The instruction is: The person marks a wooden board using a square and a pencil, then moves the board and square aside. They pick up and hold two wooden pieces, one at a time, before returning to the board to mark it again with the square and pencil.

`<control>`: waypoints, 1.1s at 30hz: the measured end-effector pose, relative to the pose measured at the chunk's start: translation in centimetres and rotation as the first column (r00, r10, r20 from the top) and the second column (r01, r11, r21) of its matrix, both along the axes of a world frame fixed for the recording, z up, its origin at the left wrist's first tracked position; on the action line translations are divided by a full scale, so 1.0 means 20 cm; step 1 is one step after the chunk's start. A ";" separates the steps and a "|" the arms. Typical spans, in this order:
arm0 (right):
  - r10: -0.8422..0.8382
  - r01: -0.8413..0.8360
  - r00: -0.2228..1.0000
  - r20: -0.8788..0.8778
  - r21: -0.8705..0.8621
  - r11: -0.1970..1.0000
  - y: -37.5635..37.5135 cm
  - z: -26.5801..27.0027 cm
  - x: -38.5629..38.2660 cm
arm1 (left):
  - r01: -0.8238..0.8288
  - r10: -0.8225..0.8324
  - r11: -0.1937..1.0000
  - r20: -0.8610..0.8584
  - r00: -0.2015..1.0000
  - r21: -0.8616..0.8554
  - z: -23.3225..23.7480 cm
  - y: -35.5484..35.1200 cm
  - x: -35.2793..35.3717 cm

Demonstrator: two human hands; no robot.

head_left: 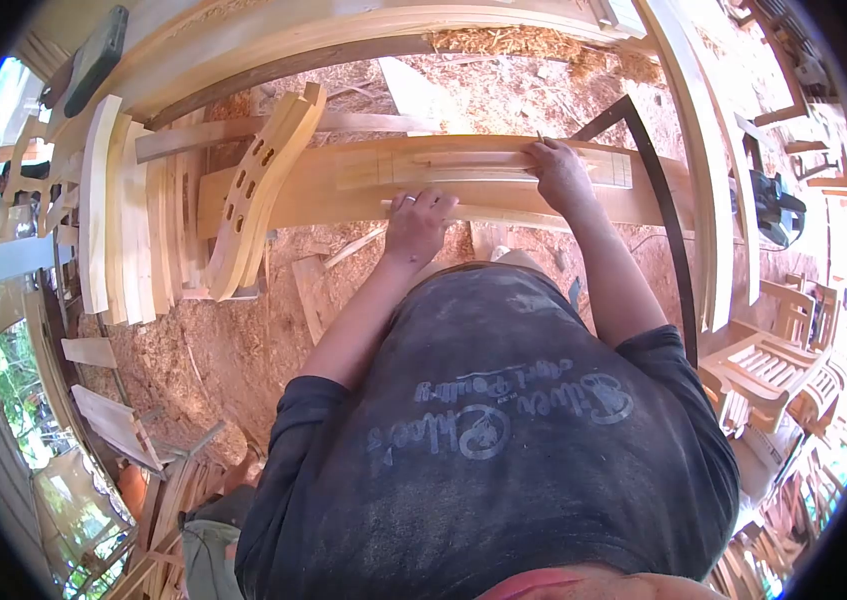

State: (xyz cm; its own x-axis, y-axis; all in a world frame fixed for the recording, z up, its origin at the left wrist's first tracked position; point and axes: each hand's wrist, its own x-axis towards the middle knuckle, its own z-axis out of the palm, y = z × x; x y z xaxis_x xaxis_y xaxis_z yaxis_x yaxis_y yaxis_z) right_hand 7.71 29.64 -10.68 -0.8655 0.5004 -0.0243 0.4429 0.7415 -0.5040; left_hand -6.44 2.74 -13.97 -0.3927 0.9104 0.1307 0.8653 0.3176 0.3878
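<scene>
A long, light wooden plank (313, 165) lies crosswise in front of me, with a narrower pale piece (473, 172) flat on top of it. My left hand (421, 228) is closed over a thin pale strip at the plank's near edge, fingers bent and a ring showing. Farther right, my right hand (558, 172) rests on the plank near the pale piece. Its fingers are pinched around a small, thin, dark-tipped object, like a pencil, that sticks out past the fingertips.
Curved slotted wooden pieces (265, 185) and upright boards (98, 210) stand at the left. A dark angled bar (665, 190) crosses the plank's right part, beside long beams (708, 180). Wooden chairs (768, 360) are at the right. Shavings (203, 350) cover the ground.
</scene>
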 end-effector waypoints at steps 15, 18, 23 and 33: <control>0.061 -0.054 0.997 -0.055 0.133 0.990 0.01 -0.05 0.03 | -0.001 0.003 1.000 -0.078 0.997 0.028 0.00 0.01 0.02; 0.000 0.002 0.999 -0.036 0.080 0.997 -0.02 0.01 0.03 | 0.009 -0.006 0.999 -0.065 0.998 0.043 -0.01 0.01 0.01; -0.009 0.009 1.000 -0.011 0.055 0.998 -0.01 0.00 0.04 | 0.006 -0.006 1.000 -0.049 0.999 0.003 0.00 0.02 0.01; 0.018 -0.016 0.999 -0.046 0.030 0.999 0.01 -0.02 0.04 | -0.002 0.003 1.000 -0.037 0.999 0.020 -0.02 0.01 0.00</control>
